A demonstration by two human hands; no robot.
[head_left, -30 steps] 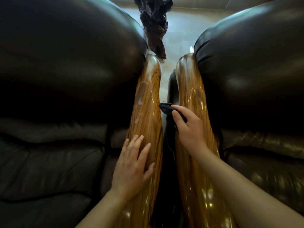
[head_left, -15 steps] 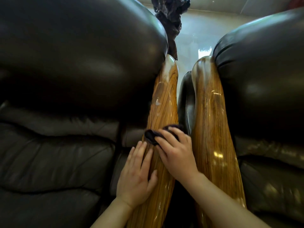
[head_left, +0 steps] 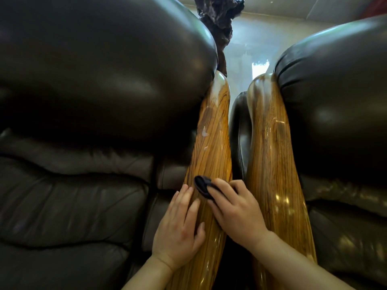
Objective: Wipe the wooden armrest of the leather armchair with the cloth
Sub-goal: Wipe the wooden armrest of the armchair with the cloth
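A glossy wooden armrest [head_left: 211,147] with strong grain runs up the middle, belonging to the dark leather armchair [head_left: 100,84] on the left. My right hand [head_left: 236,210] presses a small dark cloth [head_left: 202,185] flat against this armrest, fingers curled over it. My left hand [head_left: 180,225] lies open on the armrest's left side just below the cloth, fingers spread, holding nothing. Pale wet smears show higher up on the wood.
A second wooden armrest [head_left: 270,155] and a second dark leather armchair [head_left: 335,105] stand close on the right, with a narrow dark gap between the two armrests. A dark gnarled wooden object [head_left: 219,19] rises behind, on a pale shiny floor [head_left: 249,49].
My right hand carried the cloth from the right armrest across the gap onto the left armrest and now slides it leftward. My left hand stayed on the left armrest.
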